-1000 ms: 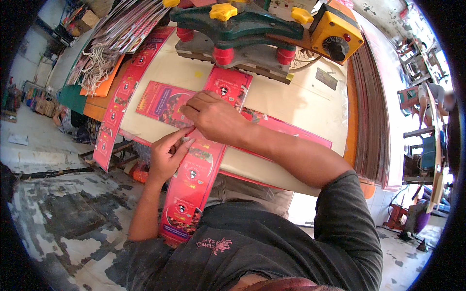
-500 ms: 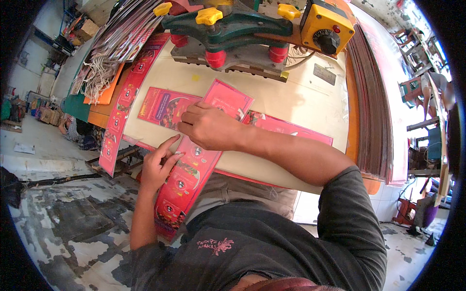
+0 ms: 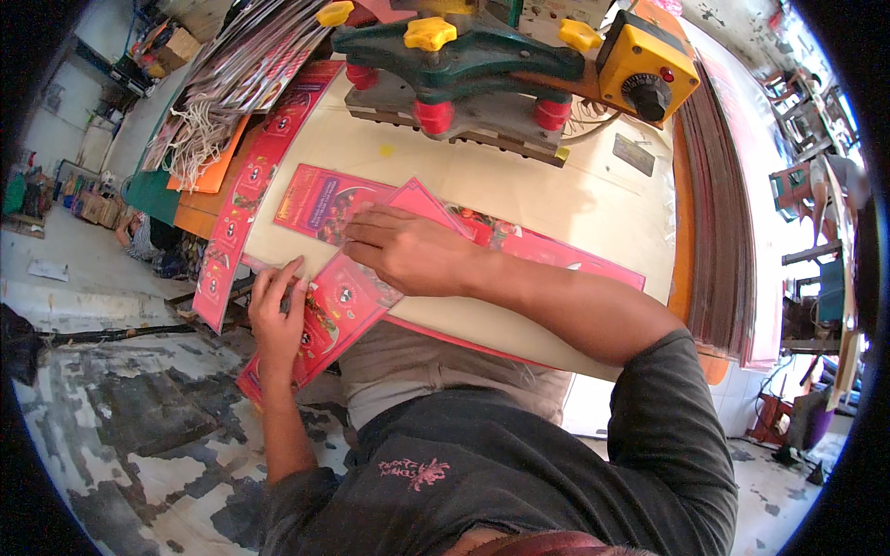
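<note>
A long pink printed strip [image 3: 350, 295] slants across the worktable, its near end hanging past the edge beside my left forearm. My right hand [image 3: 403, 248] lies over it, palm down, fingers extended and resting on the printed surface. At the strip's left edge is my left hand [image 3: 275, 301], fingers loosely stretched and thumb apart; whether it touches the strip I cannot tell. Beneath, a second pink printed strip [image 3: 556, 255] runs crosswise, its purple-patterned end [image 3: 320, 199] showing left of my right hand. The part where they cross is mostly covered by my right hand and forearm.
Beyond my hands stands a dark green press [image 3: 454, 56] with yellow knobs and red spacers, beside a yellow control box [image 3: 646, 69]. Another pink strip [image 3: 243, 199] lies along the left edge. Corded paper bags [image 3: 218, 102] pile far left; stacked sheets [image 3: 714, 213] line the right.
The upper strip has slid toward me and swung so its near end points further left. My left hand has moved left; my right hand stays on the strip. The whole view has shifted slightly.
</note>
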A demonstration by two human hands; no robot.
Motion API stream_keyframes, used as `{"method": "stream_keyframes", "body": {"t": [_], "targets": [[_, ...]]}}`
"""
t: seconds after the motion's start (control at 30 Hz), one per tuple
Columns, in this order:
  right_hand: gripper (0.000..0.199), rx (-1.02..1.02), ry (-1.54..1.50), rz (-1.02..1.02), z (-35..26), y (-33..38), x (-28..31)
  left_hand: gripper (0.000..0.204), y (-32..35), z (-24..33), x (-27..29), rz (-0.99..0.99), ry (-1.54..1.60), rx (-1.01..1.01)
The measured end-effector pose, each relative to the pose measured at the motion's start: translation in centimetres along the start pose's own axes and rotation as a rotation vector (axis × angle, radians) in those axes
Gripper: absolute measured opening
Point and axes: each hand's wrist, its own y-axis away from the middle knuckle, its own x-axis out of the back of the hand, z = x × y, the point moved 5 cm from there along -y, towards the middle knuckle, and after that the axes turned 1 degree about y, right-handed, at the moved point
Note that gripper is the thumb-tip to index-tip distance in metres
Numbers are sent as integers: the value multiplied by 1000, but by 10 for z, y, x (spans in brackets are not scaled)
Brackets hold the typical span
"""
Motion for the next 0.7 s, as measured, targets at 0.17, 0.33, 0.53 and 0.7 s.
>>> {"method": "stream_keyframes", "body": {"t": [0.17,0.33,0.53,0.7], "targets": [[38,-3,-11,6,-2,-2,4,36,-7,42,-31,208,87,-82],[37,-98,-25,81,0,-4,13,49,-33,52,-59,253,155,-94],[37,-165,80,178,3,-7,21,54,-26,47,-66,59,-210,-112],[39,-263,163,202,18,-3,27,50,-19,35,-61,40,-212,-98]]}}
